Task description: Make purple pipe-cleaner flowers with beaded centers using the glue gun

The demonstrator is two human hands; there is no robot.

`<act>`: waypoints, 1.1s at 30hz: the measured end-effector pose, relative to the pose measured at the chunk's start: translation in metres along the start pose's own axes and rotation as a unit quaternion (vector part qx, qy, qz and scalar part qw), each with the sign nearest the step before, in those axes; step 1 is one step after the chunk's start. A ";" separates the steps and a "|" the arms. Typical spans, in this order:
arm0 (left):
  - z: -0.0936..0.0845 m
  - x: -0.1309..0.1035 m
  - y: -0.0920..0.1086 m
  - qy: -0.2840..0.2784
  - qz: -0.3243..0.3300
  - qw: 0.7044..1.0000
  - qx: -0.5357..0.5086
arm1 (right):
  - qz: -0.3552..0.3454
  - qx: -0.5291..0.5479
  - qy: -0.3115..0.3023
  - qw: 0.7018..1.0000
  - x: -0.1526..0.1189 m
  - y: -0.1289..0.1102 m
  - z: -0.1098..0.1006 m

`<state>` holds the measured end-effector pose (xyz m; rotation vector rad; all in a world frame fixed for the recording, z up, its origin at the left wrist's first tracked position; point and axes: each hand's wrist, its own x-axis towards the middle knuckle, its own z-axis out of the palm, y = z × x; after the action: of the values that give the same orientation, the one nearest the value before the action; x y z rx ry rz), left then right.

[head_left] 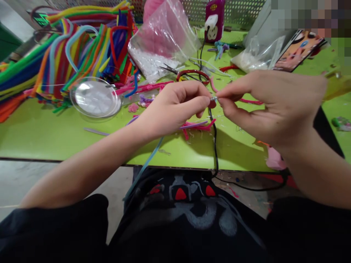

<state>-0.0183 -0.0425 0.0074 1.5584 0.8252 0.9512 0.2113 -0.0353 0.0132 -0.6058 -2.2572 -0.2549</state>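
Near the middle of the view, my left hand (178,107) and my right hand (268,104) meet, thumb and forefinger pinched on each. Between their fingertips shows the end of a light blue pipe cleaner (214,98), small and partly covered. A longer light blue strip (145,166) hangs from beneath my left hand over the table's front edge. Behind the fingers lie scissors (193,73) with red-brown handles, and pink pipe cleaner pieces (199,125) are on the table below.
Bundles of coloured pipe cleaners (79,54) fill the back left of the green table (55,135). A round clear container (94,98) and a bag of white bits (161,44) lie nearby. A black cable (215,146) crosses the front edge. A purple power socket (214,22) stands behind.
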 end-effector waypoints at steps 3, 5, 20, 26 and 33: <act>0.002 0.001 0.002 0.001 0.015 1.000 0.014 | -0.036 -0.017 0.005 0.999 0.000 -0.002 0.000; 0.003 0.001 0.004 0.008 0.016 1.000 0.026 | -0.033 -0.023 -0.009 0.999 0.000 -0.003 0.000; -0.009 0.005 -0.013 -0.016 0.012 0.999 -0.029 | 0.065 0.079 0.018 0.995 0.000 0.000 0.000; -0.008 0.003 -0.007 -0.033 0.020 0.999 -0.015 | 0.074 0.065 0.018 0.995 0.001 -0.001 0.000; -0.005 0.003 -0.004 0.013 0.080 0.994 0.066 | 0.057 0.065 0.027 0.996 0.000 0.000 0.001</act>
<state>-0.0217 -0.0373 0.0047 1.7506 0.8037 1.0524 0.2108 -0.0346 0.0131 -0.6485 -2.1604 -0.0671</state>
